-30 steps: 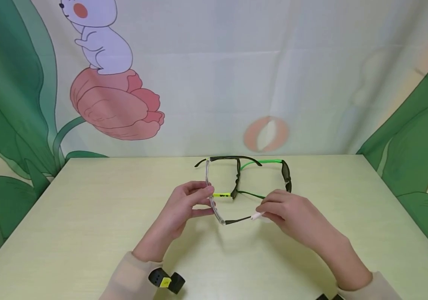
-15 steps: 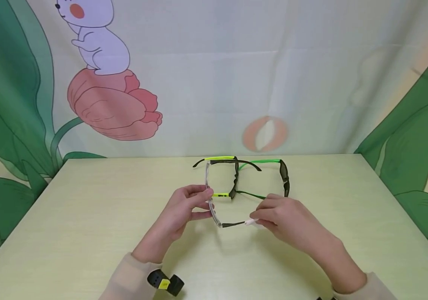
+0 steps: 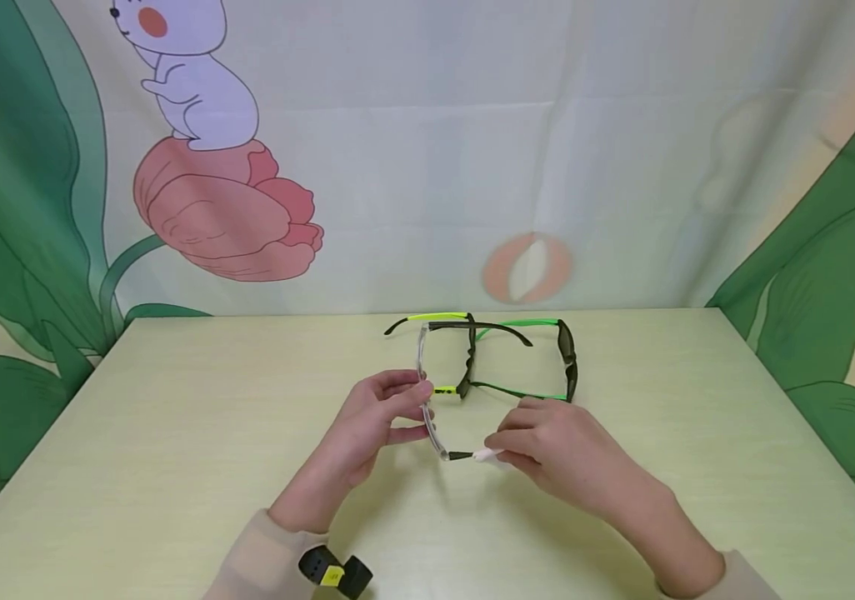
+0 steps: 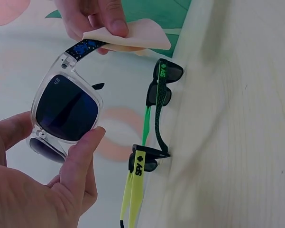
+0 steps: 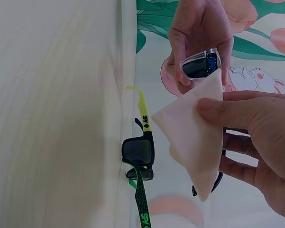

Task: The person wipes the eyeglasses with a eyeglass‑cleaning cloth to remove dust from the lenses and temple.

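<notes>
Clear glasses are in my left hand, raised above the table, with thumb and fingers clamped on the front frame near its middle. Both lenses are dark. Their two arms are unfolded and point to my right; the near one is black with blue marks beside the hinge.

My right hand pinches a pale cloth folded over that near arm, thumb on one face and fingers behind. The arm's tip is hidden in it. My hands are apart, with the near arm and the cloth bridging them.

Beyond them on the table sit a yellow pair and a green pair, arms unfolded and pointing to my left. The green pair is on the right, its arm ends by the yellow pair's front; I cannot tell whether they touch. From above, the clear glasses' far arm crosses in front of the yellow pair.

Behind the table hangs a backdrop printed with a white rabbit on a pink flower.
</notes>
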The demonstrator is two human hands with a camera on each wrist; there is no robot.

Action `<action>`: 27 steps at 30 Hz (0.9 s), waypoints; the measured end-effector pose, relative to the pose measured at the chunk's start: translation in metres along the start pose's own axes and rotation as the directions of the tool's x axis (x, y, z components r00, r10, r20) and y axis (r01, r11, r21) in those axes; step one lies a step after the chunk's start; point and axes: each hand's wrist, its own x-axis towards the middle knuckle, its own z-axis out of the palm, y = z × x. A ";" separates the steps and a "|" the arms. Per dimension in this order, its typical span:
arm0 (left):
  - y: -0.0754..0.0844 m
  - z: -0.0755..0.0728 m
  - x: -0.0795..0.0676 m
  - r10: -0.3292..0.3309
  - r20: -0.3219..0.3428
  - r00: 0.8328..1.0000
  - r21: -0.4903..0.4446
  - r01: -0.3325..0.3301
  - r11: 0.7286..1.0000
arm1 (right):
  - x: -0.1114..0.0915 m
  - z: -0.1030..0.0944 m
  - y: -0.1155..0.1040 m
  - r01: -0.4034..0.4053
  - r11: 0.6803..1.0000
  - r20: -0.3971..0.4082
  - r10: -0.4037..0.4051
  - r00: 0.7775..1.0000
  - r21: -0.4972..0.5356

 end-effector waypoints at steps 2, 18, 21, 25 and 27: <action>0.000 0.001 0.000 0.003 -0.004 1.000 -0.006 -0.003 1.000 | 0.000 0.000 -0.002 0.010 1.000 -0.002 -0.010 1.000 -0.002; -0.003 0.003 -0.001 -0.012 0.001 1.000 -0.077 0.012 0.997 | 0.008 0.002 -0.017 0.038 0.999 0.002 -0.038 0.999 -0.006; -0.002 0.002 -0.002 -0.003 -0.006 1.000 -0.066 0.003 0.998 | 0.006 0.003 -0.016 0.005 1.000 0.002 -0.005 1.000 0.009; 0.001 -0.001 -0.001 0.003 -0.019 1.000 -0.049 -0.004 0.999 | 0.004 0.001 -0.013 -0.041 0.999 0.006 0.041 0.999 0.032; 0.002 -0.003 -0.001 0.003 -0.025 1.000 -0.043 -0.005 0.999 | 0.004 -0.001 -0.011 -0.064 0.998 0.009 0.064 0.998 0.029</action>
